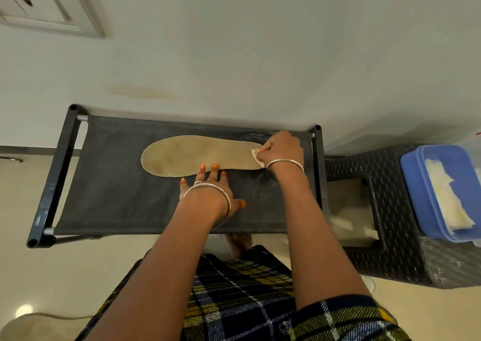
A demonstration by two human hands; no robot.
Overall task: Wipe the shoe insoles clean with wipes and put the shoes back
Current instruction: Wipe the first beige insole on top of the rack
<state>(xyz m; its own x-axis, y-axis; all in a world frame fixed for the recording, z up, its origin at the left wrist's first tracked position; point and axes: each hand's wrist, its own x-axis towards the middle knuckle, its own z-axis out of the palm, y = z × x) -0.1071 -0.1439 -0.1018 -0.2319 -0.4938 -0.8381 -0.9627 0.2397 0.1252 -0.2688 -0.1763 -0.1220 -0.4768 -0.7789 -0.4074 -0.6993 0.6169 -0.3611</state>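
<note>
So the insole is lying flat on the black fabric shelf of a rack, sitting in the far half. Its far edge runs close to the back rail at 12 o'clock. There's a good stretch of bare fabric toward 6 o'clock, and some at 9 o'clock before the side bar. It's tighter at 3 o'clock, where the end of the insole comes near the right frame bar. A dark wicker stool stands just beside the rack on that side. A blue box with pale wipes in it sits on top of the stool.

The left hand is flat on the shelf at about 6 o'clock from the insole. Its fingers are straight and spread, the thumb is out to the side, and a couple of fingertips rest on the near edge of the insole. The right hand is curled over at the 3 o'clock end, pinching a small white wipe against that end of the insole. Both forearms reach in from 6 o'clock.

The insole's long axis runs 9 to 3, parallel to the back rail. The broader rounded end points to 9 o'clock and the narrower end to 3.
</note>
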